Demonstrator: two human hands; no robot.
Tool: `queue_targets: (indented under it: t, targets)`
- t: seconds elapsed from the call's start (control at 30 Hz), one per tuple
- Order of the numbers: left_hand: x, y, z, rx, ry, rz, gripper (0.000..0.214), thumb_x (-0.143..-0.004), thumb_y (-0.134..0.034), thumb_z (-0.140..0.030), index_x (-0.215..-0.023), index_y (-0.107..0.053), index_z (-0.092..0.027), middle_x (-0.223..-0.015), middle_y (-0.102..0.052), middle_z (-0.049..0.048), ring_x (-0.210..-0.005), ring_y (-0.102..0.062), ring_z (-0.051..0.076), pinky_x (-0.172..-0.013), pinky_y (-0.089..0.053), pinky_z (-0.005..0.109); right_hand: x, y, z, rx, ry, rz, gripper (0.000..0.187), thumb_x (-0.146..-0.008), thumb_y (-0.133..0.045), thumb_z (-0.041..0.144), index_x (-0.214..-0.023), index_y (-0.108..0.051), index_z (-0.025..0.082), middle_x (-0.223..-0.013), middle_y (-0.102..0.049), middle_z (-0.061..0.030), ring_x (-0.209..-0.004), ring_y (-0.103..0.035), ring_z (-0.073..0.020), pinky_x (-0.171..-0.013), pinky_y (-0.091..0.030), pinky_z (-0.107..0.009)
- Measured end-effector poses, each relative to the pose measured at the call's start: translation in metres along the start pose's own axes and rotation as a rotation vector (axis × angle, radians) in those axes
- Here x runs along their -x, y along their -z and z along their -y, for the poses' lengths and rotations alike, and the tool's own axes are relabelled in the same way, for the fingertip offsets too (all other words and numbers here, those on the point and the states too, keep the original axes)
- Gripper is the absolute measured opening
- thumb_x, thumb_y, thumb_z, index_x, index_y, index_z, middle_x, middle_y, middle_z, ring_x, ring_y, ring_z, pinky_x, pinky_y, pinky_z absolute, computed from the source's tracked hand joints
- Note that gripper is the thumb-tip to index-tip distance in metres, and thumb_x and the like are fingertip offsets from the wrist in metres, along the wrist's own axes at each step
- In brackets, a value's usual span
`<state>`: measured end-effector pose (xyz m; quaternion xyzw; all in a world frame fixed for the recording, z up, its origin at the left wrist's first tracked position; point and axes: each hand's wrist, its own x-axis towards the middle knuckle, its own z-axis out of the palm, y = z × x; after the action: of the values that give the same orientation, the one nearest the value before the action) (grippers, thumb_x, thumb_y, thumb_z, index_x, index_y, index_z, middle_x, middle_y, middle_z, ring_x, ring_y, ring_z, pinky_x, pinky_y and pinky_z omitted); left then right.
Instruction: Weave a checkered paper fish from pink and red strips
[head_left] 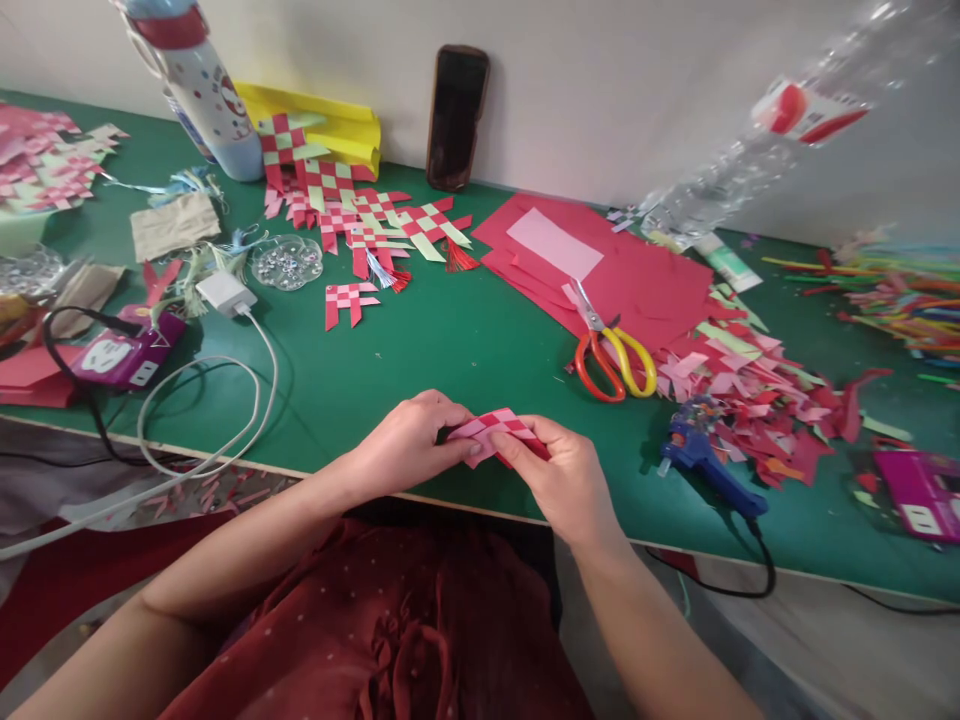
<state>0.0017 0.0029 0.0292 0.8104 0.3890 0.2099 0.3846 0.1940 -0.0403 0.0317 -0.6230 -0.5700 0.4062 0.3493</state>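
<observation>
Between my two hands, over the front edge of the green table (360, 390), is a woven paper fish (496, 422) in red and pink checks. My left hand (420, 435) pinches its left end between thumb and fingers. On its right end my right hand (566, 465) is closed, the thumb lying across the front. Fingertips hide both ends of the weave. To the right of my hands lie scissors (611, 350) with one red and one yellow handle, and a blue glue gun (709, 460). A small woven paper fish (349, 303) lies farther back.
Several woven fish (375, 215) lie near the wall by a patterned flask (210, 90). A phone (457, 118) leans on the wall. Red paper sheets (645, 285) and paper scraps (772, 400) cover the right side. A white cable (259, 400) loops at left; a plastic bottle (742, 160) stands back right.
</observation>
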Motion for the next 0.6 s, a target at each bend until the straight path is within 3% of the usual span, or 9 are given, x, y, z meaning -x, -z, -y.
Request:
queue_targets:
  t: [0.13,0.27,0.33,0.4,0.6]
  targets:
    - [-0.002,0.012,0.008,-0.101,-0.035,-0.158,0.026,-0.086,-0.069,-0.029,-0.11,-0.066,-0.02,-0.104,-0.07,0.0025,-0.1,-0.06,0.019,-0.09,-0.048,0.035,-0.019,0.006,0.001,0.13,0.133,-0.148,0.019,-0.086,-0.064,0.038,-0.087,-0.074,0.022,-0.077,-0.075,0.0001,-0.07,-0.069,-0.018,-0.068,-0.054,-0.03]
    - [0.003,0.021,0.018,-0.281,-0.074,-0.389,0.028,-0.091,-0.06,-0.028,-0.117,-0.061,-0.018,-0.115,-0.067,0.0071,-0.11,-0.054,0.023,-0.096,-0.047,0.042,-0.036,0.004,0.001,0.464,0.579,-0.36,0.016,-0.092,-0.057,0.025,-0.096,-0.072,0.023,-0.092,-0.077,-0.0026,-0.086,-0.072,-0.0189,-0.082,-0.053,-0.034]
    - [0.011,0.02,0.024,-0.322,-0.111,-0.434,0.025,-0.093,-0.057,-0.026,-0.117,-0.061,-0.019,-0.115,-0.066,0.0077,-0.11,-0.054,0.023,-0.097,-0.048,0.042,-0.036,-0.002,-0.002,0.67,0.8,-0.337,0.018,-0.091,-0.057,0.017,-0.099,-0.071,0.023,-0.097,-0.077,-0.0018,-0.092,-0.071,-0.0181,-0.087,-0.049,-0.034]
    - [0.021,0.017,0.029,-0.33,-0.146,-0.429,0.023,-0.094,-0.056,-0.024,-0.115,-0.062,-0.019,-0.113,-0.067,0.0074,-0.109,-0.054,0.022,-0.096,-0.048,0.041,-0.03,-0.01,-0.007,0.78,0.913,-0.255,0.021,-0.089,-0.058,0.012,-0.103,-0.07,0.023,-0.099,-0.077,-0.0002,-0.094,-0.071,-0.0165,-0.089,-0.045,-0.033]
    - [0.049,0.009,0.029,-0.323,-0.235,-0.269,0.02,-0.098,-0.052,-0.026,-0.111,-0.065,-0.018,-0.112,-0.07,0.0058,-0.11,-0.055,0.022,-0.095,-0.045,0.038,0.001,-0.031,-0.015,0.812,0.879,-0.097,0.023,-0.09,-0.055,0.008,-0.104,-0.068,0.021,-0.101,-0.077,-0.0013,-0.091,-0.07,-0.016,-0.096,-0.037,-0.039]
